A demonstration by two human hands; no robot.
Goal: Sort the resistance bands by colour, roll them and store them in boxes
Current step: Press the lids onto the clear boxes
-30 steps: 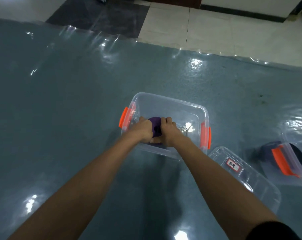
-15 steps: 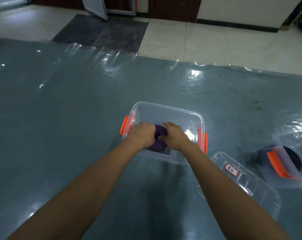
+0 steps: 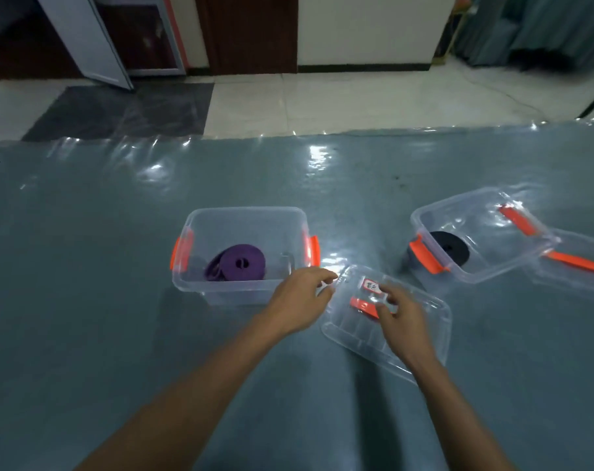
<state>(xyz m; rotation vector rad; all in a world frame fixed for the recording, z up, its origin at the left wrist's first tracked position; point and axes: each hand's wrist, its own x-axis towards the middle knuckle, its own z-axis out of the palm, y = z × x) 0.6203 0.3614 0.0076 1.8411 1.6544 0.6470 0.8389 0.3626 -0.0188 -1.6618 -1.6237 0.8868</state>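
Grey mat [image 3: 101, 283], lid [image 3: 424, 311] beneath right hand [image 3: 402, 321]

The person is showing a bare left forearm [image 3: 193, 396] and a bare right forearm [image 3: 458, 402], both slim and uncovered, ending in a bare left hand [image 3: 300, 299] and right hand [image 3: 402, 322], fingers blurring slightly.

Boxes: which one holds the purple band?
The centre box, nearest the left hand, holds the purple roll; the right-hand box holds a black roll.
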